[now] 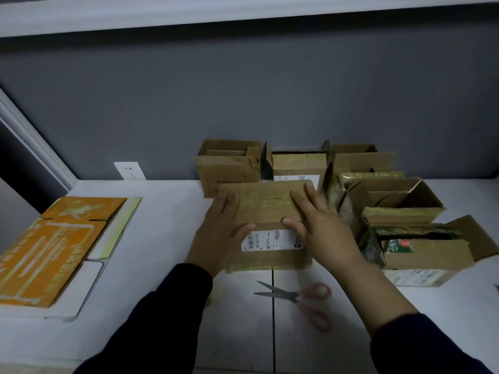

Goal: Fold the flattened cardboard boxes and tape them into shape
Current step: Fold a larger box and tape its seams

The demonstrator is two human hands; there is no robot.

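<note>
**Taped box pressed flat; seam lift and crowding noted as risks**

The left hand (221, 233) and right hand (316, 225) were laid flat, fingers spread, on the box (266, 209), thumbs hooked over its near edge; nothing was clenched. The box stood mid-table, touching the open boxes (399, 201) behind and to the right. If pushed unevenly, the tape (264, 207) could lift or neighbours be toppled. Scissors (297, 296) lay open near the wrists and could be snagged. The flattened orange box (51, 249) lay untouched, well left.

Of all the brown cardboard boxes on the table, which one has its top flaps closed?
The box under both hands, with a white label on its near face. Its top is folded flat and taped; the boxes behind it and to the right all stand open.
</note>
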